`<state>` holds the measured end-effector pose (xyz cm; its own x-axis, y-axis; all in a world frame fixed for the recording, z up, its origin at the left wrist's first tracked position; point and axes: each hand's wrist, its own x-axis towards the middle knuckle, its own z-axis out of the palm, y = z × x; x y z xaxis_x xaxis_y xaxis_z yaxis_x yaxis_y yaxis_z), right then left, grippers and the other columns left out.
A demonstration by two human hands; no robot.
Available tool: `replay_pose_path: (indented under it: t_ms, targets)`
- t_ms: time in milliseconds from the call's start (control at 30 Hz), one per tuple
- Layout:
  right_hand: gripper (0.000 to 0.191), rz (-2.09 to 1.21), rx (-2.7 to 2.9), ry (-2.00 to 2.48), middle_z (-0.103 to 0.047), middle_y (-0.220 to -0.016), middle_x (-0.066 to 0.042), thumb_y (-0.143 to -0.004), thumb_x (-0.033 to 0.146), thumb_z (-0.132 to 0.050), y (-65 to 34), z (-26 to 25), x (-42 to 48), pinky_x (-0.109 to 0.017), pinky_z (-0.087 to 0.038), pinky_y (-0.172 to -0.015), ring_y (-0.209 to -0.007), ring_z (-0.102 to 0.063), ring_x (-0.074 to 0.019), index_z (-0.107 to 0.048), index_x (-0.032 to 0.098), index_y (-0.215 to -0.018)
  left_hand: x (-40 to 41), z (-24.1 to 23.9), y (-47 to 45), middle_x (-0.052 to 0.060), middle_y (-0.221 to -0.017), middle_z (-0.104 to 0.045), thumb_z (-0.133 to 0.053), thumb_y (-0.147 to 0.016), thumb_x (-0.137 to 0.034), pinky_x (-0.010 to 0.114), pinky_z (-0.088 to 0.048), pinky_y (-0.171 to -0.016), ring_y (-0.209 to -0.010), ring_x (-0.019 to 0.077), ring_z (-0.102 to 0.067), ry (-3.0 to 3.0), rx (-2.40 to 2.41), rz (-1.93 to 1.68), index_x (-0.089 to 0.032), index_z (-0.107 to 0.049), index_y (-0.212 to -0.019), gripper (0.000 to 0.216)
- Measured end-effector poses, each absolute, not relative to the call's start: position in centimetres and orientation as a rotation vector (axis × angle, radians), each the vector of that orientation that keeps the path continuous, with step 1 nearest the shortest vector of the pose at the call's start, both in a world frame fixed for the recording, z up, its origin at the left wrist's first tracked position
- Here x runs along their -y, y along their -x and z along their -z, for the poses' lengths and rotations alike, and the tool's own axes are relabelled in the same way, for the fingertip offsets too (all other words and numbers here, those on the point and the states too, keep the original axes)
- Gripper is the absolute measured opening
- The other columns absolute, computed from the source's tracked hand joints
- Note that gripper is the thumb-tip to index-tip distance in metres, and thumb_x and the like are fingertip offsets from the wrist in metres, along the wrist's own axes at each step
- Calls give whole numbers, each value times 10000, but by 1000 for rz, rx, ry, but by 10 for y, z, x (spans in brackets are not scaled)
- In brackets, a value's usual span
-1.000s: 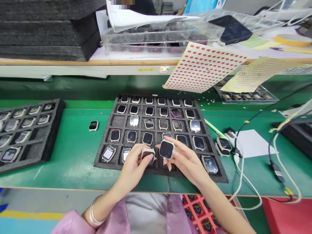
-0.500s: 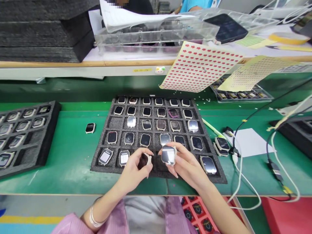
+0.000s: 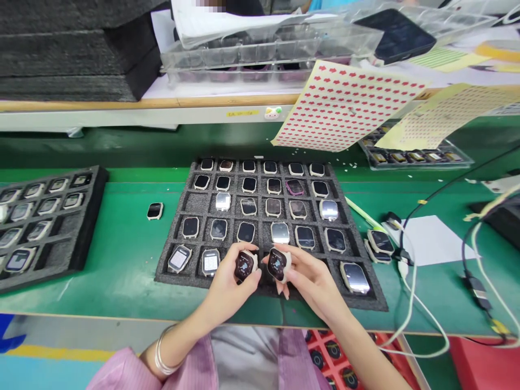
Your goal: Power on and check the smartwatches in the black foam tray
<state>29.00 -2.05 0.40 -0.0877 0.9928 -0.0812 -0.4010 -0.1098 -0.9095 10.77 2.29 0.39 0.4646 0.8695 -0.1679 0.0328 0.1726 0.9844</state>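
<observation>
Tilted leftward since half a second ago, the right-hand watch (image 3: 277, 264) has lost its white glare and shows a lit dial, like the left-hand watch (image 3: 244, 266).

Left hand (image 3: 228, 277) pinches its watch between thumb and curled fingers; right hand (image 3: 312, 275) grips the other by its pale case, thumb on the near edge; the two watches are held near each other, apart, above the front row of a black foam tray (image 3: 196, 203); watches sit in most of its compartments, among them a purple-framed watch (image 3: 294, 187); a lone watch (image 3: 155, 210) lies on the green bench (image 3: 125, 244) to the left, between that tray and a second foam tray (image 3: 87, 233); at right, a stacked pair of watches (image 3: 381, 241) rests near white paper (image 3: 441, 238); overhead hangs a red-marked sticker sheet (image 3: 345, 108).
</observation>
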Motion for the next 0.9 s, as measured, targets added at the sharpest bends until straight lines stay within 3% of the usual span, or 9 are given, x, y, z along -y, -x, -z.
replay_pose_path:
  t_ms: [167, 433, 900]
  targets:
    - [299, -1507, 912, 954, -684, -828, -37, -869, 234, -688, -289, -4, 21, -209, -524, -520, -593, -633, -130, -672, 251, -1167, -22, -3, -106, -19, -858, -483, -537, -836, -121, 219, -370, -568, -617, 101, -413, -1293, -918, -694, -217, -482, -1131, 315]
    - [328, -1479, 918, 929, -698, -985, -84, -864, 259, -691, -291, -2, 22, -224, -512, -490, -583, -632, -135, -647, 245, -1189, -24, -5, -103, -36, -789, -457, -555, -842, -165, 216, -371, -559, -584, 94, -420, -1241, -864, -708, -206, -467, -1173, 345]
    - [322, -1466, 953, 972, -703, -999, -101, -859, 284, -695, -293, 1, 23, -262, -506, -482, -552, -605, -141, -646, 228, -1172, -22, -6, -103, -41, -774, -445, -556, -841, -142, 203, -376, -571, -594, 91, -423, -1249, -832, -715, -214, -483, -1124, 301]
